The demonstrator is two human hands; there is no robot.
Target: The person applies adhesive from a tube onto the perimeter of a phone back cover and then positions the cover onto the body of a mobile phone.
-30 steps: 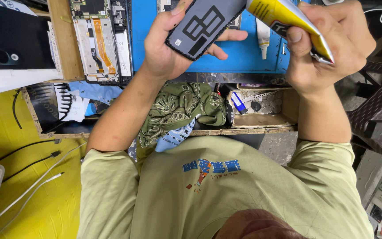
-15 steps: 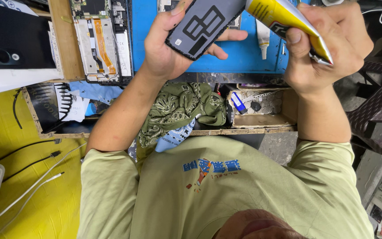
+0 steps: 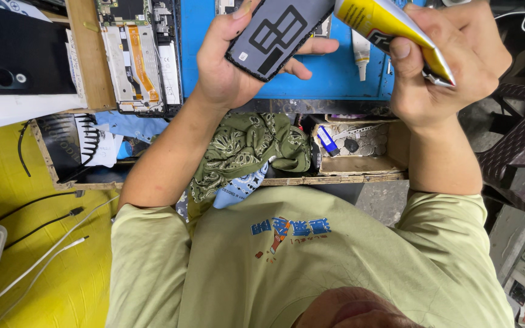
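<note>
Over blue mat [image 3: 341, 73] edge, left hand [image 3: 229, 67] gripping phone panel [image 3: 277, 33], right hand [image 3: 451, 61] squeezing yellow tube [image 3: 390, 27]

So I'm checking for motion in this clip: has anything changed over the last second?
Nothing visibly changed. The left hand holds the dark rectangular phone panel as before, and the right hand keeps its grip on the yellow squeeze tube above the blue work mat.

Glossy metal tube [image 3: 396, 30], matt panel [image 3: 277, 33]
</note>
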